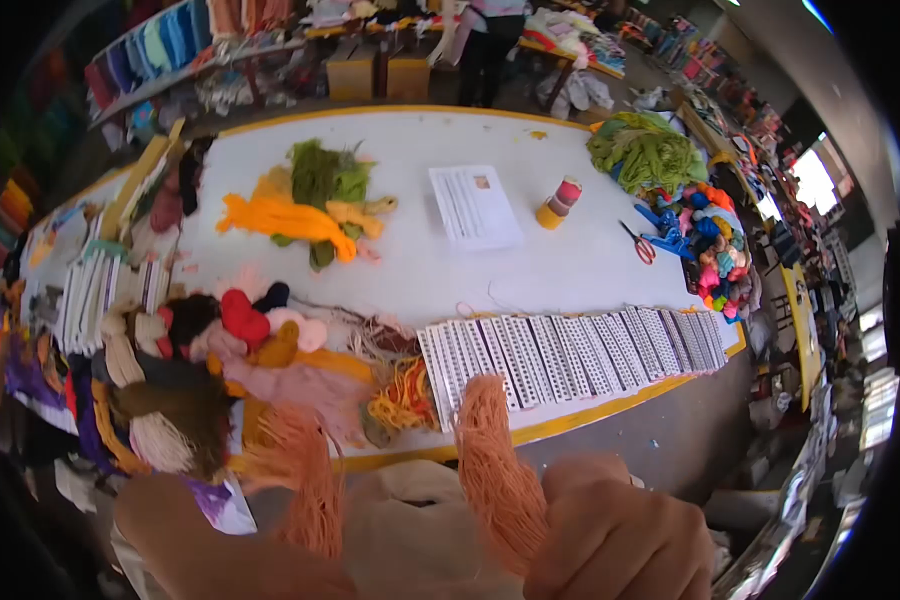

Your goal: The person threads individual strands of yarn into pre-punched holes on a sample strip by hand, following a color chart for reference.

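Note:
Close to the camera, at the bottom right, my right hand (620, 530) is closed round a bundle of peach yarn (495, 470), whose looped end points up over the table edge. My left hand (220, 545), at the bottom left, is blurred and its fingers are hidden. Beside it hangs a second bunch of peach yarn (315, 480) with loose, spread strands. Beyond my hands lies a row of white punched cards (570, 355) along the front edge. Orange-red yarn (405, 393) lies to their left.
The white table (370, 290) holds orange yarn (290, 220), printed papers (475, 205), thread cones (560, 203), red-handled scissors (638, 243), a green yarn heap (645, 152) and several colourful skeins (720, 250). Mixed yarn is piled at the left. A person (490, 50) stands behind the table.

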### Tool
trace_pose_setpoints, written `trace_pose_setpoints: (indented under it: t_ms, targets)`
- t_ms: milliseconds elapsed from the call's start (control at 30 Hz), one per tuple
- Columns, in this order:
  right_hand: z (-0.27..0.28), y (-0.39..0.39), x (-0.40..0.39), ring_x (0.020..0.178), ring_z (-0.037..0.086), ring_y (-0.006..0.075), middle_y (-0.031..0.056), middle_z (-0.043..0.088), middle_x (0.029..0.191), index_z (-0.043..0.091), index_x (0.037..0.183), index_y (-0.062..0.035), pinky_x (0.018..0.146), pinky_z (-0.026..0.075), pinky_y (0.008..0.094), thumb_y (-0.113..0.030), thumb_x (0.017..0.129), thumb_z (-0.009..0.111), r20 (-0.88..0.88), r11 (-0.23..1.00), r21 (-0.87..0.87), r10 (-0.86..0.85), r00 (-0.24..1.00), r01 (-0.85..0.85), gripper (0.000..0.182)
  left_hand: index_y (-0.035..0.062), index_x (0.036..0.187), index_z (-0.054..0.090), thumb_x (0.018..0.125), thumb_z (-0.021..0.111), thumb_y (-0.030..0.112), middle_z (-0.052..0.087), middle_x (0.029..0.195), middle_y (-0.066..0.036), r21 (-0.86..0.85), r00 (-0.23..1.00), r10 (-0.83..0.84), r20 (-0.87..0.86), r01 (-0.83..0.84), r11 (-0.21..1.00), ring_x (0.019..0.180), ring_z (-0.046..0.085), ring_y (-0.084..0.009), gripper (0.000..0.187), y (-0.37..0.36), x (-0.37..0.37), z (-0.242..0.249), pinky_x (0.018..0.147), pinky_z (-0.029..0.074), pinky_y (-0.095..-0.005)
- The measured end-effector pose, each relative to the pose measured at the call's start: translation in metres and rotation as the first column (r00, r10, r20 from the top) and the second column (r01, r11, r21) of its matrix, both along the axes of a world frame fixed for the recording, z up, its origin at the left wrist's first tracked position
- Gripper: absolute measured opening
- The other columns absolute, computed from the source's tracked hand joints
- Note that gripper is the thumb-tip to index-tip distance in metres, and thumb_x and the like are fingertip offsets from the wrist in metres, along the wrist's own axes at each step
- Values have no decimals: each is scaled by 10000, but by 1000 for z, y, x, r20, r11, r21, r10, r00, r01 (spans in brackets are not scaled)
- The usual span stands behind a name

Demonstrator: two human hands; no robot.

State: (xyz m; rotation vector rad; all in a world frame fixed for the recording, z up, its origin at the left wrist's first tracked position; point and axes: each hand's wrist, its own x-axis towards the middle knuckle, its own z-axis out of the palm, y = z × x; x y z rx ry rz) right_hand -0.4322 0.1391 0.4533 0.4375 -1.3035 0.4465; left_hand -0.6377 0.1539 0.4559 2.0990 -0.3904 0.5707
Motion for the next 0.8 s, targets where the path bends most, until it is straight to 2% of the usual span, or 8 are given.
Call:
trace_pose_setpoints:
  t_ms: [100, 300, 367, 433, 467, 567, 667, 800]
  targets:
    - [0, -2, 21, 394, 370, 104, 13, 376, 507, 510, 603, -1, 372, 270, 242, 164, 670, 562, 468, 985, -117, 170, 867, -130, 186, -80, 921, 620, 852, 642, 110, 534, 653, -47, 115, 1000, -28, 12, 27, 993, 508, 521, -147, 204, 1, 1, -3, 420, 376, -282]
    - [-19, 3, 23, 396, 404, 116, 20, 401, 519, 570, 657, 3, 357, 265, 269, 92, 785, 557, 560, 995, -92, 30, 828, 26, 157, 10, 950, 648, 891, 642, 222, 553, 705, -23, 147, 999, 3, -44, 4, 989, 535, 532, -154, 221, 21, -14, -51, 426, 383, -304]
    - [-44, 17, 27, 688, 566, 190, 78, 570, 735, 632, 843, -14, 611, 421, 279, -122, 786, 638, 677, 822, -420, 1, 736, 385, 122, 46, 1086, 612, 836, 669, 340, 608, 995, -96, -349, 989, 97, -113, -131, 928, 878, 592, -232, 390, 38, -19, -99, 747, 418, -359]
    - [-63, 55, 21, 838, 628, 173, 75, 648, 877, 630, 960, 0, 739, 483, 266, -117, 803, 605, 612, 667, -610, 54, 789, 427, 197, 45, 1218, 560, 819, 685, 443, 617, 1201, -145, -797, 962, 26, -271, -239, 555, 1071, 621, -290, 577, 50, -28, -130, 880, 453, -362]
    - [-75, 79, 20, 826, 608, 127, 48, 647, 929, 612, 963, 0, 744, 480, 251, -31, 794, 541, 482, 648, -725, 232, 845, 235, 185, 30, 1246, 540, 822, 686, 472, 607, 1228, -143, -960, 928, -251, -276, -251, 127, 1079, 621, -293, 630, 49, -36, -151, 867, 460, -347]
    - [-106, 107, 19, 835, 594, 103, 35, 642, 928, 600, 975, 1, 758, 472, 238, 11, 773, 508, 304, 487, -868, 365, 880, 97, 223, -2, 1255, 517, 823, 681, 501, 623, 1210, -128, -835, 765, -412, -494, -285, 471, 1053, 634, -310, 683, 50, -55, -167, 828, 473, -338]
    - [-138, 115, 11, 828, 607, 110, 66, 630, 901, 582, 980, 17, 735, 488, 252, -22, 769, 522, 293, 304, -935, 374, 880, 183, 222, -10, 1205, 542, 836, 682, 417, 635, 1167, -103, -867, 823, -355, -444, -295, 401, 1056, 619, -284, 582, 37, -67, -140, 842, 444, -348]
    - [-188, 114, 7, 851, 580, 110, 32, 592, 989, 570, 1076, -17, 767, 485, 245, 79, 749, 641, 792, 585, -608, 402, 460, 537, 348, -2, 1090, 603, 858, 647, 378, 642, 1095, -84, -821, 999, 31, -41, -51, 569, 1095, 590, -279, 447, 35, -69, -101, 937, 397, -383]
